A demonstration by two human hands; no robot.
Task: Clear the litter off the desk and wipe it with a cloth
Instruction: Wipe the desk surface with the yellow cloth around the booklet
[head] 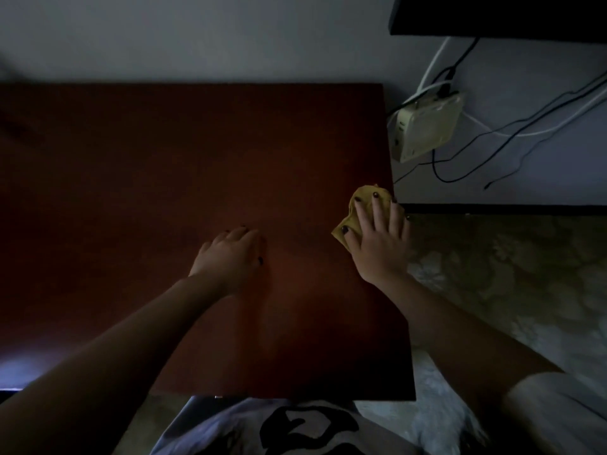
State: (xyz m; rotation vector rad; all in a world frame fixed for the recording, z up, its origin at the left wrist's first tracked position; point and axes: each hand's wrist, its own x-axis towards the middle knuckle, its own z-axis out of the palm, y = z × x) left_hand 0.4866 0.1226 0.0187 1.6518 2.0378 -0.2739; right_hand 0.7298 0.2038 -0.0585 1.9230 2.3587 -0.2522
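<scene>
Though bunched, cloth (361, 196) beneath right hand (382, 239).

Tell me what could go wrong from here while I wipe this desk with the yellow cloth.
1. The yellow cloth sits at the right edge of the desk under your flat right hand, whose outer fingers overhang it. An outward stroke could drop the cloth to the floor.
2. The white box and loose cables hang by the wall just past that edge, so a wide sweep might snag one.
3. The light is dim, so missed patches may go unnoticed.
</scene>
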